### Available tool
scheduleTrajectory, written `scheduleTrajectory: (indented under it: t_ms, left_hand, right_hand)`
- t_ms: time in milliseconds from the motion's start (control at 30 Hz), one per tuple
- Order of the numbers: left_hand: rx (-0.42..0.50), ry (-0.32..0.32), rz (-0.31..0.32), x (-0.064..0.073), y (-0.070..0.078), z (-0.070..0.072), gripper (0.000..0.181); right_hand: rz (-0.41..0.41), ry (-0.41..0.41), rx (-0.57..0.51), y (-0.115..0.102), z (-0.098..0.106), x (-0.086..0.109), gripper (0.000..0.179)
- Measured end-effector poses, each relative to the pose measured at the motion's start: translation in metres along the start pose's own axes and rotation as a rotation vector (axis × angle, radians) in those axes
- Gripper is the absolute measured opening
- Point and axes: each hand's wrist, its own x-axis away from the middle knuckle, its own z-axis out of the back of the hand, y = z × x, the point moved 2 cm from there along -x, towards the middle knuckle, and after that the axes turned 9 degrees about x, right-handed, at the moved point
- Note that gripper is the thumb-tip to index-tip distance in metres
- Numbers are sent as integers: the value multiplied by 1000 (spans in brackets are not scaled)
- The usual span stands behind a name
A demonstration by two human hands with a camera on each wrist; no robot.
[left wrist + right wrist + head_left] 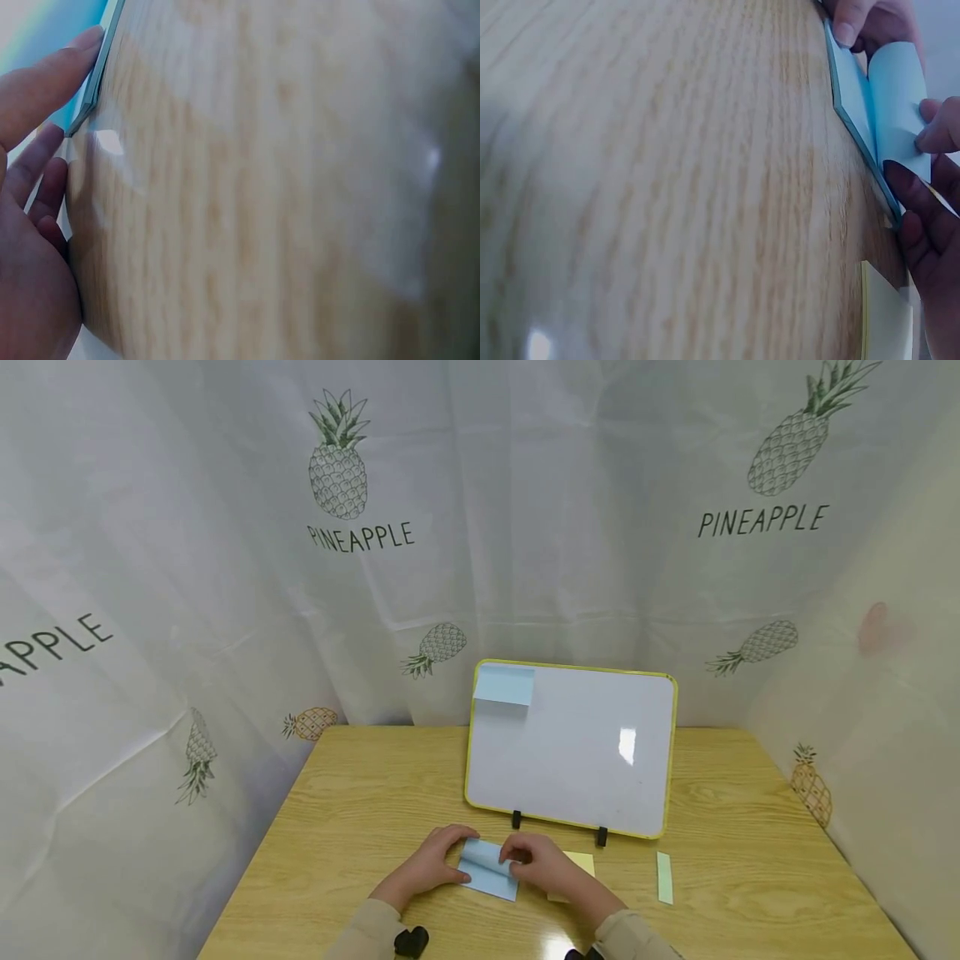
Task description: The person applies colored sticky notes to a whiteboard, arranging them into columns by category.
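A pad of light-blue sticky notes (489, 882) lies on the table, its top sheet (897, 97) curled up away from the stack. My left hand (431, 862) holds the pad at its left side, thumb by the near corner and index finger at the far one. In the left wrist view the thumb (52, 82) presses on the pad's edge. My right hand (543, 864) pinches the raised sheet near its right end. Under the right forearm, partly covered, is a yellow sticky-note pad (582, 862).
Behind the hands a whiteboard (570, 752) with a yellow frame leans back on black feet. One blue note (505, 685) sticks at its upper left corner. A narrow green note strip (664, 878) lies to the right. Pineapple-print curtain (540, 527) surrounds the table.
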Motion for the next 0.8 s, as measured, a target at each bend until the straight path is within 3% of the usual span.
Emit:
scheduleTrajectory:
  t_ms: [267,467,567,800]
  left_hand:
    - [-4,6,33,0,0,0,66]
    - [-21,12,66,0,0,-1,73]
    - [-11,12,76,0,1,-2,75]
    - [-12,7,95,2,0,-2,82]
  right_hand:
    - [-33,24,-60,7,5,-2,23]
    - [-99,60,-156,18,4,-2,11]
    - [-110,84,-172,20,5,-2,17]
    - [-48,150,-153,25,7,-1,16]
